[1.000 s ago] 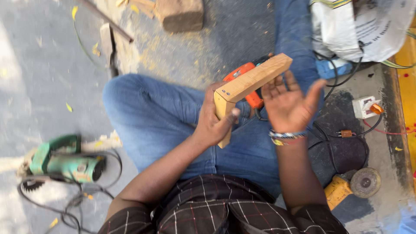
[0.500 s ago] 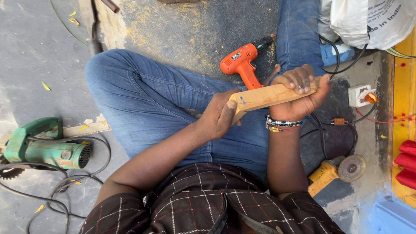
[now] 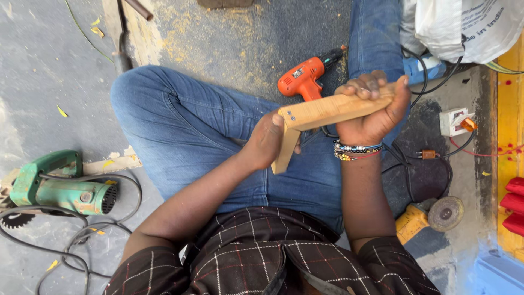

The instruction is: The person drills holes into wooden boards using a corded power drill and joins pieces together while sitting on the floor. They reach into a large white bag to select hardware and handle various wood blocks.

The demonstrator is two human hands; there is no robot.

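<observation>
Past the grip, open sawdusty floor (image 3: 229, 49) lies beyond the orange drill (image 3: 302, 80), while right of it cables (image 3: 431, 164), a socket box (image 3: 456, 121) and a yellow grinder (image 3: 428, 217) crowd the way, and a green saw (image 3: 57, 188) sits well off left.

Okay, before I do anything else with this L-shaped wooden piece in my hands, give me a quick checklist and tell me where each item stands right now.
1. Right hand wrapped around the long arm of the wooden piece: ok.
2. Left hand on the short arm: ok.
3. Corner joint looks closed, fasteners visible: ok.
4. Joint tightness: cannot tell.
5. Orange drill lying beyond the knee: ok.
6. Cords trailing beside the right leg: not ok.
</observation>
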